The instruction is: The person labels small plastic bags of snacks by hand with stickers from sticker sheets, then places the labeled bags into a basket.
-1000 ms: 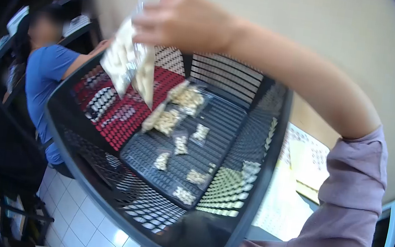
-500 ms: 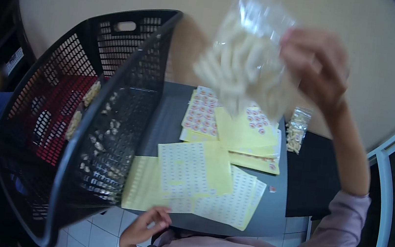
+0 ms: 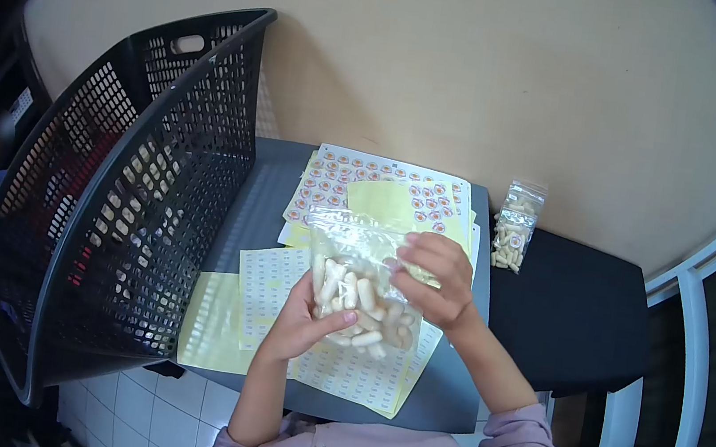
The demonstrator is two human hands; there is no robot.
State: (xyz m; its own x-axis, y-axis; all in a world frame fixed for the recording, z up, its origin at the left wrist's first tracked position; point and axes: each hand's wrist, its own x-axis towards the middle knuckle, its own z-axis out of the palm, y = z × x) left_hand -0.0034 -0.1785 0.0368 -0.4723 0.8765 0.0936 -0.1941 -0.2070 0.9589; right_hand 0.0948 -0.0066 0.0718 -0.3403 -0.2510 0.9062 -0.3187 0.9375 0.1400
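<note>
A clear zip bag [image 3: 358, 299] of pale, finger-shaped pieces is held up over the table in front of me. My left hand [image 3: 296, 323] is closed on its lower left side, the thumb lying across the front. At the bag's upper right edge, my right hand [image 3: 436, 278] has its fingers bent against the plastic. Beneath the bag lie sheets of small printed labels [image 3: 266, 279]. Behind it are a sheet of round orange-and-white stickers [image 3: 327, 184] and a yellow backing sheet [image 3: 379, 197].
A tall black slatted basket [image 3: 172, 98] stands on the left. Filled small bags [image 3: 513, 234] lie on a black surface [image 3: 580, 304] to the right of the grey table [image 3: 226, 243]. White curved metal bars [image 3: 691, 354] are at far right, and a wall rises behind.
The bag has come down from high on the right to the middle above the sheets. My left hand has risen from the table's front edge and taken hold of it.
</note>
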